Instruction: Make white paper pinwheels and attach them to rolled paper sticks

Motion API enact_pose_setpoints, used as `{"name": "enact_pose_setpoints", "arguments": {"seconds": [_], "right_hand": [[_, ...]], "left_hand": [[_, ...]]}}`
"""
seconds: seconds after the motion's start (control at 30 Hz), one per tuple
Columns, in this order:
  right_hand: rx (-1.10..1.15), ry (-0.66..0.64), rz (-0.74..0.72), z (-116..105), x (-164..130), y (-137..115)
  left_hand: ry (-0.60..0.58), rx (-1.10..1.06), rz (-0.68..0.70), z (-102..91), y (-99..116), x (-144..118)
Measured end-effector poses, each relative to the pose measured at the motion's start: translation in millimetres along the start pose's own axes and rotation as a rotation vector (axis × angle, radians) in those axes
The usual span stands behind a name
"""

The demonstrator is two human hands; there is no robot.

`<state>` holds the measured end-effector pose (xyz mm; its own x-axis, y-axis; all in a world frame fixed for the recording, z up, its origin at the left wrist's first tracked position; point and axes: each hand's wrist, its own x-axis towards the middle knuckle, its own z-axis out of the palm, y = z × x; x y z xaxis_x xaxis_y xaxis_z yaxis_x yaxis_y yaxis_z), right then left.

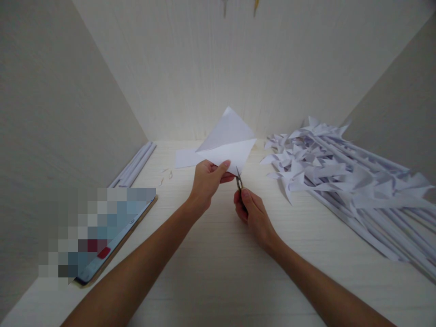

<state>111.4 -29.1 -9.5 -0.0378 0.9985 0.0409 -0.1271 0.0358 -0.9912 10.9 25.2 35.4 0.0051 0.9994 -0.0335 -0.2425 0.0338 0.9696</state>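
Observation:
My left hand point(208, 178) pinches the lower edge of a folded white paper point(229, 141), holding it tilted above the pale table point(218, 268). The paper is folded into a triangle, with one flap pointing up. My right hand point(252, 213) grips small metal scissors point(239, 179), whose blades point up and meet the paper's bottom corner just right of my left thumb. Both forearms reach in from the bottom of the view.
A large pile of paper pinwheels on rolled paper sticks point(344, 181) covers the right side. Rolled paper sticks point(136, 164) lie along the left wall. A flat white sheet point(185, 158) and small paper scraps point(166, 175) lie behind my hands. A tablet point(112, 236) rests front left.

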Motion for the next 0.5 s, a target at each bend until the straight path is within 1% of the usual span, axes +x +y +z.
{"name": "enact_pose_setpoints", "arguments": {"seconds": [0.33,0.5], "right_hand": [[0.004,0.000,-0.002,-0.2,1.7,2.5],[-0.008,-0.001,-0.011,-0.1,1.1,3.1]], "left_hand": [[-0.012,-0.001,0.011,-1.1,0.6,-0.2],[0.006,-0.005,0.011,-0.6,0.6,0.0]]}}
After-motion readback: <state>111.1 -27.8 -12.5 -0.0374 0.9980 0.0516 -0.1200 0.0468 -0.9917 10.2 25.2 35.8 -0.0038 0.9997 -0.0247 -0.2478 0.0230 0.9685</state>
